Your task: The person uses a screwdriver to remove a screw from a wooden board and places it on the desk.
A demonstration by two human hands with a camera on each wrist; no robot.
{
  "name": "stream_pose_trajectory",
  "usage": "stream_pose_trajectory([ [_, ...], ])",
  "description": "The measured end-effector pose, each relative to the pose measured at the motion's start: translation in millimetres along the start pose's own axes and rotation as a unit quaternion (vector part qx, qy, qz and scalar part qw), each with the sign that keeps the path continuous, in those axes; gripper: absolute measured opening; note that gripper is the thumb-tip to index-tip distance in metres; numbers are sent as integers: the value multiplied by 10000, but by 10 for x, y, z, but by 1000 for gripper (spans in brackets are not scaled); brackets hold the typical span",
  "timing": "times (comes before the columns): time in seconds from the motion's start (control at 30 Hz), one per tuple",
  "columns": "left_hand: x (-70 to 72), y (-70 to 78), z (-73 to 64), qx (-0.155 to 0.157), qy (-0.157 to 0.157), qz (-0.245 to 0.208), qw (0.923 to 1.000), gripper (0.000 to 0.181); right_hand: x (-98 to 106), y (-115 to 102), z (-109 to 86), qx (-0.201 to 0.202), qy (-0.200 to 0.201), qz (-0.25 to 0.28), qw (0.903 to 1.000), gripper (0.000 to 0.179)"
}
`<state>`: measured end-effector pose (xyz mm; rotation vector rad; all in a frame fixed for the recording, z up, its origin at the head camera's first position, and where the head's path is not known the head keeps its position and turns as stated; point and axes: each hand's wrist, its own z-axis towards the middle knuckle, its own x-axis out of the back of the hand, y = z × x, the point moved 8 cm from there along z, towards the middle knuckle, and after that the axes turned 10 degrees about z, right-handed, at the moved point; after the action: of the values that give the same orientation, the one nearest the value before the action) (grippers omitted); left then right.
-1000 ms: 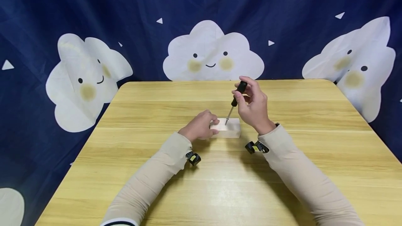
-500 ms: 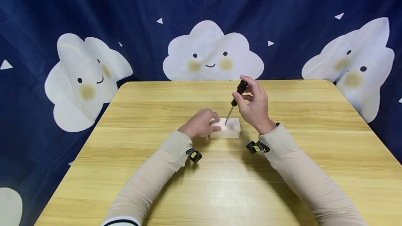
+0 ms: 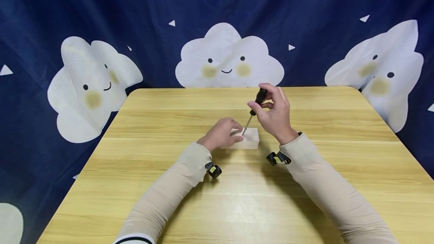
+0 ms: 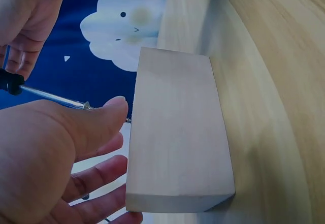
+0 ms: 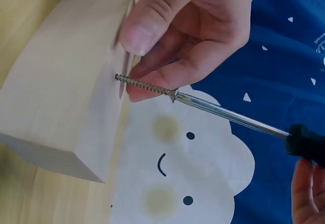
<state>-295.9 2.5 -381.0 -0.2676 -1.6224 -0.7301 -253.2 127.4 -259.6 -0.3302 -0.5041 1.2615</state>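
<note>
A pale wooden block (image 3: 251,137) lies on the table. A threaded screw (image 5: 144,86) stands at a tilt, its point at the block's top face. The tip of a black-handled screwdriver (image 3: 260,96) meets the screw head. My right hand (image 3: 275,118) grips the handle between thumb and fingers. My left hand (image 3: 222,134) reaches over the block's left part, thumb and fingers apart on either side near the screw. In the right wrist view, the left thumb (image 5: 139,37) is close to the top face, and the fingers pass behind the screw. Whether they touch it I cannot tell.
The wood-grain table (image 3: 237,206) reaches back to a dark blue curtain (image 3: 152,3) printed with white clouds. Both wrists carry small black cameras, one of them the left wrist camera (image 3: 213,170).
My left hand has let go of the block's left end, lifted its thumb over the front edge, and moved right toward the screw. The right hand keeps hold of the screwdriver, its thumb shifting slightly left.
</note>
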Motion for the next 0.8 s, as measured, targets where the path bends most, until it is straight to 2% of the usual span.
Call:
stream_pose_trajectory([
  [0.23,-39,-42,0,107,-178,168,9996,45,-16,202,-65,-158,-156,149,9996,47],
  [0.47,-52,-35,2,94,-232,63,9997,47,8,203,-84,-103,75,102,9999,50],
  [0.7,-45,-45,-3,257,-238,-52,9994,48,-36,220,-81,-243,-192,436,9986,45],
  [0.8,-38,-45,-13,287,-247,-105,9992,47,-22,215,-89,-182,-66,445,9988,48],
])
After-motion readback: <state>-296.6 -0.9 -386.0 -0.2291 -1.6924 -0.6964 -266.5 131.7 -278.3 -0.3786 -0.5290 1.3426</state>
